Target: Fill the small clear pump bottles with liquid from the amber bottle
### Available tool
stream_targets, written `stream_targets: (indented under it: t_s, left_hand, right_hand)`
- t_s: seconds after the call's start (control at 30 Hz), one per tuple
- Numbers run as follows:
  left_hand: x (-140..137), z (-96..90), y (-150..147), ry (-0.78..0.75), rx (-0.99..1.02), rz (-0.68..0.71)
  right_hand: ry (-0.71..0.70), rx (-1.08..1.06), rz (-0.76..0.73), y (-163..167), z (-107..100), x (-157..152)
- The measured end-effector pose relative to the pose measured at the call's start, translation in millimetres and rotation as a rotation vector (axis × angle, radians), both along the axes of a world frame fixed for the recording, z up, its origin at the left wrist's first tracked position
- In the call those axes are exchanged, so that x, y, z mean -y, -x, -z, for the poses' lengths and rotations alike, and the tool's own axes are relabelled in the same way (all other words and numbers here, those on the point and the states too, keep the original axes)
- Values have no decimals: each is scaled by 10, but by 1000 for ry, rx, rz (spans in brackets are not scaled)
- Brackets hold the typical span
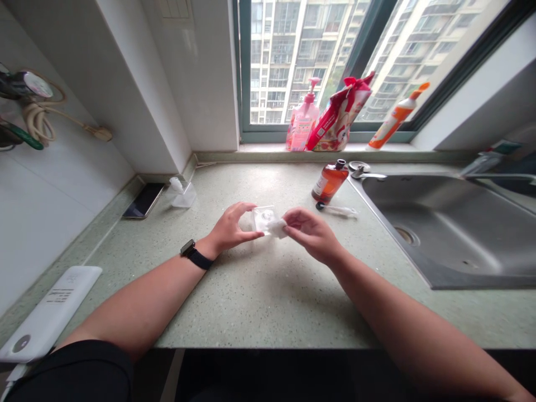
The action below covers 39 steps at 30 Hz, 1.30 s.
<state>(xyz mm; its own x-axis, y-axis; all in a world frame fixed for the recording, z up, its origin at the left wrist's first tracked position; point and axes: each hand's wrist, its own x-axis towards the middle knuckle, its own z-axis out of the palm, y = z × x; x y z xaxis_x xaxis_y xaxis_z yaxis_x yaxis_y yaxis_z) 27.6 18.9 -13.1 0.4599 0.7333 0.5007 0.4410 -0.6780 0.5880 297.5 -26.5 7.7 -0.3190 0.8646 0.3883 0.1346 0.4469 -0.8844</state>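
Black sleeve fabric (90,371) is cut off by the lower edge. On the amber bottle (333,183), a pale label (320,185) is shown (its print too small to be read). Over the speckled counter (251,307), a clear square container (260,215) is held by the left hand (228,229), thumb and fingers parted across it; a blurred whitish piece (277,227) is pinched in the right hand (312,233), fingertips drawn together.

The small container (263,214) is clear and the tissue (277,228) white. Dark specks pattern the pale green tabletop (234,312). An amber-orange bottle (330,183) bears a white label (320,185); the pump bottle (302,127) is pink, the bag (340,123) red and white, the sink (452,229) silvery grey, the watch strap (200,258) black.
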Motion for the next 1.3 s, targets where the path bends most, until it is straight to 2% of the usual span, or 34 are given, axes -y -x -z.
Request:
stream_targets:
  t_s: [0.07, 0.13, 0.23, 0.47, 0.7, 1.13, 1.3]
  left_hand:
    - [13, -5, -13, -36, 7, 12]
    - [24, -8, -24, -67, 6, 20]
    - [34, -10, -33, -98, -13, 25]
    - [55, -3, -37, -164, -62, 21]
    - [73, 7, -39, -169, -109, 8]
    - [110, -49, -49, -232, -126, 43]
    - [122, -59, -61, -204, -143, 28]
  right_hand:
    - [-161, -24, 222, -26, 5, -35]
    - [-359, 53, 416, -22, 0, -58]
    - [-565, 182, 546, 47, -10, -77]
    - [-682, 361, 398, 220, 50, -66]
    - [-653, 435, 223, 152, 39, -47]
    - [-782, 459, 149, 139, -48, -47]
    - [-763, 510, 161, 126, -92, -31]
